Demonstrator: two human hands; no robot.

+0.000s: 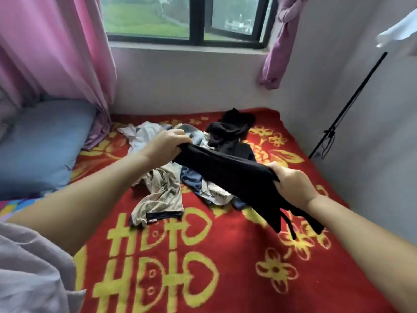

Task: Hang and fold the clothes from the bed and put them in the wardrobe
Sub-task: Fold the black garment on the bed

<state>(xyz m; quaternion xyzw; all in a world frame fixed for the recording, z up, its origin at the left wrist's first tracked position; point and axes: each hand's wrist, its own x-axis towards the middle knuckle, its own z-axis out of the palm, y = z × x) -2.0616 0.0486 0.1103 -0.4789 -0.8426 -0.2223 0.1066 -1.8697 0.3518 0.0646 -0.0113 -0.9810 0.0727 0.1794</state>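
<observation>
A black garment [234,177] is stretched in the air above the bed between both hands. My left hand [167,143] grips its far upper end. My right hand [291,184] grips the near end, and black straps dangle below it. Under the garment a heap of clothes lies on the red and yellow blanket [191,256]: a beige piece [162,195], a dark blue piece [191,177], a white and light blue piece [144,134], and a black bundle [230,129] further back. The wardrobe is out of sight.
A blue pillow [42,145] lies at the left by a pink curtain [52,48]. The window [187,16] is behind the bed. A thin black stand [347,105] leans by the white wall at the right. A grey cloth [29,274] fills the lower left corner.
</observation>
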